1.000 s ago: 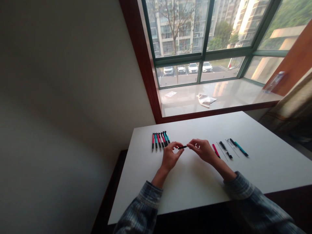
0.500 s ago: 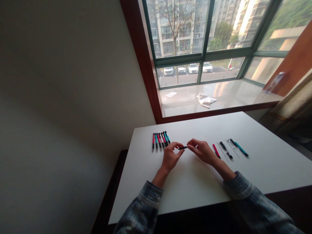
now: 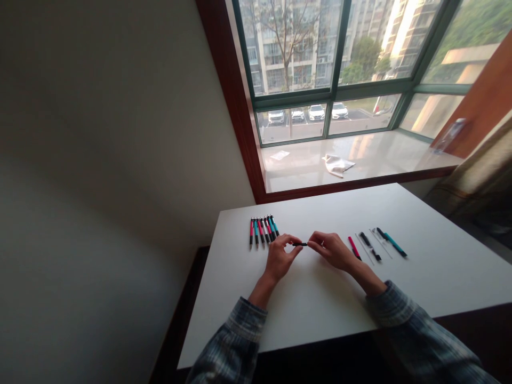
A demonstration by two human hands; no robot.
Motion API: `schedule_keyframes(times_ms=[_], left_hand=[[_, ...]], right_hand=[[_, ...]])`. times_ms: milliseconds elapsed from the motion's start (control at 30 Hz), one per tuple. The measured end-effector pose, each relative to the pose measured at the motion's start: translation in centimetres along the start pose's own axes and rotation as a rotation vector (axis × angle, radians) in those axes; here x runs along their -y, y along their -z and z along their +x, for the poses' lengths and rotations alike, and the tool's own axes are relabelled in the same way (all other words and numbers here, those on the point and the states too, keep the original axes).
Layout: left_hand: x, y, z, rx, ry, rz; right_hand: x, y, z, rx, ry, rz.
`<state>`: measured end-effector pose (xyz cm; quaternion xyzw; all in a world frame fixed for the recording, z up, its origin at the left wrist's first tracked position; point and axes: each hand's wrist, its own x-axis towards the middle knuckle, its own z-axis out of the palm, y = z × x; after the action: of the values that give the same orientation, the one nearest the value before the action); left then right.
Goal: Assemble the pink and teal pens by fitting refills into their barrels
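Observation:
Between my two hands, above the white table (image 3: 316, 314), is a short black pen part (image 3: 300, 244), lying roughly level. My left hand (image 3: 281, 256) pinches its left end between thumb and fingers. The fingertips of my right hand (image 3: 328, 249) are closed on its right end, where any smaller piece is too small to make out. Beyond my left hand lies a row of several assembled pens (image 3: 260, 232) in red, teal and white with black grips. To the right of my right hand are a red pen barrel (image 3: 354, 248), thin refills (image 3: 365, 248) and black pen parts (image 3: 370, 246).
A teal pen barrel (image 3: 396, 245) lies at the right of the loose parts. Behind the table, the windowsill (image 3: 300, 178) holds a crumpled white cloth or paper (image 3: 338, 164) and a flat white slip (image 3: 280, 154). A wall (image 3: 120, 186) stands to the left.
The black pen part has tipped slightly to lie more level. My right hand has shifted a little lower; the pens on the table stay where they were.

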<state>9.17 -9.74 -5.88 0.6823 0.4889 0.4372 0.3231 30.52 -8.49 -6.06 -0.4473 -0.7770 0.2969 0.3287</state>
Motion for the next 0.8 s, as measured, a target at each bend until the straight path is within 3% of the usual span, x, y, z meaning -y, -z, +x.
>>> schedule_keyframes(times_ms=[300,367,467,600,700,800], left_hand=[[0.1,-0.4,0.1,0.071,0.264,-0.62],[0.1,-0.5,0.1,0.064,0.276,-0.664],[0.1,-0.3,0.2,0.031,0.312,-0.735],[0.0,-0.1,0.4,0.008,0.373,-0.771],[-0.1,0.0,0.4,-0.013,0.4,-0.751],[-0.2,0.1,0.3,-0.009,0.414,-0.736]], right_hand=[[2.2,-1.1,-0.9,0.055,0.045,0.074],[2.0,0.4,-1.4,0.046,0.08,0.023],[0.4,4.4,-2.6,0.039,0.099,-0.128],[-2.9,9.4,-4.6,0.105,-0.016,-0.347],[-5.1,10.9,-5.6,0.195,-0.047,-0.391],[-6.5,10.9,-5.8,0.257,-0.04,-0.397]])
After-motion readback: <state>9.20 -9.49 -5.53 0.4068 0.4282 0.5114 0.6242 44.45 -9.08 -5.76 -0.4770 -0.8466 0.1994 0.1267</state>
